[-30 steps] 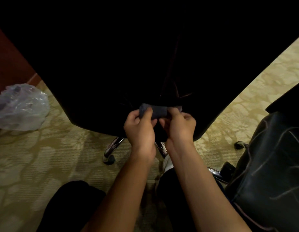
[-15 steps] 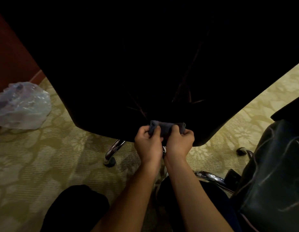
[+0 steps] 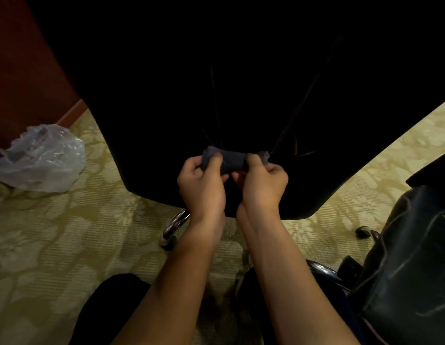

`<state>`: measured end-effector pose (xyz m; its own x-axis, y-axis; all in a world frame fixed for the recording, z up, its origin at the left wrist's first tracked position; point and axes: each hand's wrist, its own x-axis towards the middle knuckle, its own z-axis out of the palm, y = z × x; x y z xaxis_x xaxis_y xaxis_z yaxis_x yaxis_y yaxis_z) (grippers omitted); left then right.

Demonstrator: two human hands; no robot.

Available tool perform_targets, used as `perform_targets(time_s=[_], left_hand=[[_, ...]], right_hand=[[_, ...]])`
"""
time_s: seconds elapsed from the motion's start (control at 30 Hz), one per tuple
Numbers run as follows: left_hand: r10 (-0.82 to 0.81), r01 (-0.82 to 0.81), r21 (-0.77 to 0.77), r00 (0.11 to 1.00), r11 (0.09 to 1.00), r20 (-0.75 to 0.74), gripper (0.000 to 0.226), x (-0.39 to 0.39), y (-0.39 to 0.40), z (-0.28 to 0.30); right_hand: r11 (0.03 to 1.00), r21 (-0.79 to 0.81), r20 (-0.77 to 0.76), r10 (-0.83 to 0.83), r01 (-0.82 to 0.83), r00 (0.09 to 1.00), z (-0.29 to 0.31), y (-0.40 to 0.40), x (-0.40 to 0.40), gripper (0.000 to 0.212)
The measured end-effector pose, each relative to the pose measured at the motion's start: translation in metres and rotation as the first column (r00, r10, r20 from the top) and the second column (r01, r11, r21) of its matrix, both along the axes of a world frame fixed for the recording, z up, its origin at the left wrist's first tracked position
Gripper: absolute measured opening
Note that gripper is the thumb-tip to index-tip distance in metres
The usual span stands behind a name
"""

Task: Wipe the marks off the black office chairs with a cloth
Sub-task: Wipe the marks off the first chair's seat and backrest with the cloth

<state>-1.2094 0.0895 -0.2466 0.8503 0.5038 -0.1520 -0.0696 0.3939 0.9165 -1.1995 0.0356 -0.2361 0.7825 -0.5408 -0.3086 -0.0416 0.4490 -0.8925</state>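
A small dark grey cloth [image 3: 233, 159], bunched into a short roll, is held between both hands just above centre. The left hand [image 3: 202, 186] pinches the roll's nine o'clock end, thumb over the top and fingers curled beneath; the right hand [image 3: 262, 186] pinches the three o'clock end the same way, with a frayed corner of cloth poking out past its thumb. The hands sit side by side, nearly touching, and the cloth spans the gap at their twelve o'clock edge.

Directly behind the cloth, filling the frame from ten to two o'clock, is the back of a black office chair [image 3: 241, 83]; whether the cloth touches its surface cannot be told. Chrome legs of its base [image 3: 175, 224] show below at six o'clock of the hands.

A second black leather chair [image 3: 413, 270] stands at four o'clock. A crumpled clear plastic bag [image 3: 42, 158] lies on the patterned yellow-green carpet [image 3: 67, 245] at nine o'clock, near a reddish wooden wall [image 3: 24, 70].
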Motion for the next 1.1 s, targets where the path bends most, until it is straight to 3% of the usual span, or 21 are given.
perform_targets(time_s=[0.27,0.37,0.53,0.7,0.87,0.97,1.1], left_hand=[[-0.095,0.097,0.07,0.995,0.993,-0.037,0.004,0.0,-0.007,-0.032],[-0.12,0.127,0.059,0.986,0.99,-0.112,0.008,-0.001,-0.015,-0.049],[-0.126,0.108,-0.072,0.937,0.992,-0.326,0.004,0.003,-0.005,-0.069],[-0.031,0.021,-0.047,0.975,0.999,-0.221,0.008,0.007,0.01,-0.027],[0.011,-0.011,0.023,1.0,1.0,0.009,0.006,0.007,0.023,0.027],[-0.026,0.02,0.077,0.997,0.997,0.073,0.002,0.006,0.027,0.035],[-0.047,0.044,0.117,0.999,0.992,0.019,0.009,0.005,0.022,0.008]], right_hand=[[0.975,-0.217,-0.075,-0.07,0.052,0.995,-0.034,-0.007,-0.002,0.016],[0.95,-0.309,-0.106,-0.072,0.036,0.992,-0.045,-0.013,-0.004,0.012],[0.977,-0.21,-0.258,-0.009,-0.047,0.966,-0.058,-0.012,-0.01,0.014],[0.992,-0.099,-0.167,0.061,-0.078,0.984,-0.026,-0.005,-0.001,0.018],[0.997,0.004,0.068,0.081,-0.081,0.994,0.028,0.008,-0.003,0.014],[0.994,-0.093,0.118,0.064,-0.053,0.991,0.036,0.009,-0.002,0.017],[0.955,-0.293,0.034,0.064,-0.051,0.997,0.008,0.008,-0.007,0.017]])
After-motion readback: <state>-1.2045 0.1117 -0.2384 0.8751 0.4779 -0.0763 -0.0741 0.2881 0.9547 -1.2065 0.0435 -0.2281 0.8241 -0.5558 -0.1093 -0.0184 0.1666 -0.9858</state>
